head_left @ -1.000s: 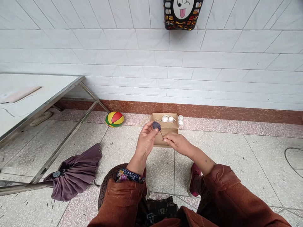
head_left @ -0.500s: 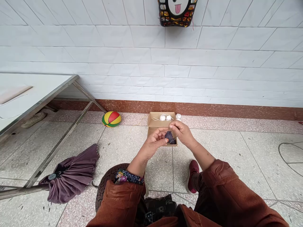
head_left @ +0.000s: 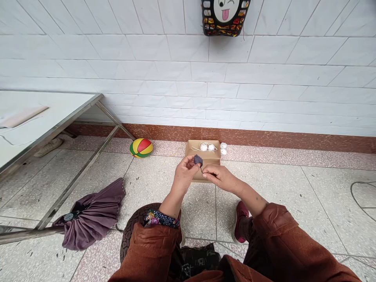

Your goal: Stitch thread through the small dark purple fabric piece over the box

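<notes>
Between the thumb and fingers of my left hand (head_left: 185, 172) is a small dark grey-purple ball of yarn (head_left: 197, 159). A strand runs from the ball to my right hand (head_left: 220, 177), which pinches it just to the lower right. Both hands hover over an open cardboard box (head_left: 217, 161) on the floor. Two white yarn balls (head_left: 207, 147) with loose thread lie in its far part. Beside the box, at its right, rest two more white balls (head_left: 223, 149). My hands hide much of the box's near part.
A striped ball (head_left: 141, 148) sits by the wall at the left, near a metal-framed table (head_left: 58, 121). A folded purple umbrella (head_left: 94, 215) leans near its leg. A black basket (head_left: 225, 29) hangs above, and a wire loop (head_left: 354, 196) lies at the right.
The dark yarn ball has moved up and left in my left hand. My right hand has gone from above the ball to below its right side, still pinching the strand.
</notes>
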The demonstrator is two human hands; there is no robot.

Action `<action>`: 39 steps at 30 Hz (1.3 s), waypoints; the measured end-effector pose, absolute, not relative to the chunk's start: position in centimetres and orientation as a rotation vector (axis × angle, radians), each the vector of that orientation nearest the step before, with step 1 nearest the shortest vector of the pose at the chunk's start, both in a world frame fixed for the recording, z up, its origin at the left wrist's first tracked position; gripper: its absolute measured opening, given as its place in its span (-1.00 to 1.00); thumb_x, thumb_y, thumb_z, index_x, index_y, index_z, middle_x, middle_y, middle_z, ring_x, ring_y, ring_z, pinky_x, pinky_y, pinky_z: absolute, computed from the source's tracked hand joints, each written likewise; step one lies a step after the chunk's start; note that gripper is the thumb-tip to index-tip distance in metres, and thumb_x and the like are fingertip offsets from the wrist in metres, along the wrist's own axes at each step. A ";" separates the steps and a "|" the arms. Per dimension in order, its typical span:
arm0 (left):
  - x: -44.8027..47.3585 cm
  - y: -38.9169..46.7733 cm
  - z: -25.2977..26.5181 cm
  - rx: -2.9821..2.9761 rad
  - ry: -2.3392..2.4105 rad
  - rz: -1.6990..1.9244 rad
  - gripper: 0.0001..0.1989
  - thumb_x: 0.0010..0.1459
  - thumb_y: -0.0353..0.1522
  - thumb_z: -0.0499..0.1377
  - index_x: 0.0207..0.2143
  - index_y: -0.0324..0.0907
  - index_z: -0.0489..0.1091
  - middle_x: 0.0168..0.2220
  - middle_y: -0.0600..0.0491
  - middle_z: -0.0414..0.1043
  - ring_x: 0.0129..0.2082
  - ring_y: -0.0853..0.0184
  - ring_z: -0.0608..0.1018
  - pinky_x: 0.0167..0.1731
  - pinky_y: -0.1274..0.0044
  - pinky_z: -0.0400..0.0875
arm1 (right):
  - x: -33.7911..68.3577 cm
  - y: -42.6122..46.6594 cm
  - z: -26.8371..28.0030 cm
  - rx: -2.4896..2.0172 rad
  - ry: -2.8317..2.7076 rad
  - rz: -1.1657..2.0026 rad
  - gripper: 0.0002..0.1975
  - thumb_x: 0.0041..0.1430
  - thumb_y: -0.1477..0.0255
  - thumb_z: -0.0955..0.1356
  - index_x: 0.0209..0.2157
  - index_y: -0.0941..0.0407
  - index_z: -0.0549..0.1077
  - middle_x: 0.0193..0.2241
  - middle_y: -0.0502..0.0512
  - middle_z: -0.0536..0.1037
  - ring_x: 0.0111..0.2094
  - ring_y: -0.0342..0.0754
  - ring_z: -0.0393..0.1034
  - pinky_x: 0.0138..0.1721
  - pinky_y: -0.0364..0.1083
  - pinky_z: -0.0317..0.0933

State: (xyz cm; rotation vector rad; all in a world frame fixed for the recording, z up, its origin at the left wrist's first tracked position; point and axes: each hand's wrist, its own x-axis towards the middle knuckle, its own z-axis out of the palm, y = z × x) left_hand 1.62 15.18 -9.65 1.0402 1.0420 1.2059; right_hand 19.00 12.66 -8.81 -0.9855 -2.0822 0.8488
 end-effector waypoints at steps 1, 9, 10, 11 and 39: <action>1.6 15.1 -9.7 1.107 1.071 1.180 -0.65 -0.10 -0.39 0.34 -0.19 -0.19 0.48 -0.34 0.09 0.49 -0.34 0.39 0.47 -0.24 0.51 0.33 | 19.1 12.6 -8.5 -0.963 -2.059 0.855 -0.84 0.35 0.37 0.27 -0.30 0.10 0.44 -0.41 0.00 0.50 -0.40 -0.13 0.37 -0.31 -0.14 0.23; 1.8 14.0 -8.8 1.250 0.840 0.849 -0.65 -0.02 -0.41 0.31 -0.12 -0.15 0.50 -0.28 0.04 0.52 -0.32 0.36 0.48 -0.25 0.49 0.30 | 21.1 14.3 -8.0 -1.090 -1.817 0.667 -0.80 0.31 0.29 0.34 -0.38 0.07 0.47 -0.42 0.04 0.51 -0.37 -0.07 0.37 -0.28 -0.08 0.25; 1.8 13.9 -8.7 1.212 0.785 0.825 -0.62 -0.01 -0.40 0.31 -0.08 -0.14 0.49 -0.29 0.05 0.51 -0.33 0.37 0.47 -0.26 0.50 0.30 | 21.2 14.5 -8.2 -1.104 -1.798 0.658 -0.80 0.30 0.29 0.34 -0.39 0.07 0.47 -0.43 0.04 0.51 -0.37 -0.07 0.37 -0.28 -0.08 0.25; 1.7 13.8 -8.6 1.169 0.737 0.822 -0.59 -0.01 -0.40 0.32 -0.04 -0.12 0.46 -0.31 0.07 0.50 -0.34 0.38 0.47 -0.27 0.51 0.29 | 21.3 14.7 -8.5 -1.116 -1.783 0.657 -0.80 0.29 0.30 0.35 -0.39 0.08 0.46 -0.43 0.04 0.51 -0.37 -0.07 0.37 -0.28 -0.08 0.25; 1.8 14.3 -10.0 1.564 1.031 0.866 -0.71 0.08 -0.33 0.24 -0.12 -0.19 0.50 -0.32 0.06 0.42 -0.38 0.37 0.39 -0.33 0.51 0.29 | 20.6 13.2 -7.2 -0.930 -2.017 0.642 -0.74 0.41 0.29 0.24 -0.30 0.08 0.48 -0.43 0.03 0.47 -0.36 -0.10 0.37 -0.29 -0.11 0.28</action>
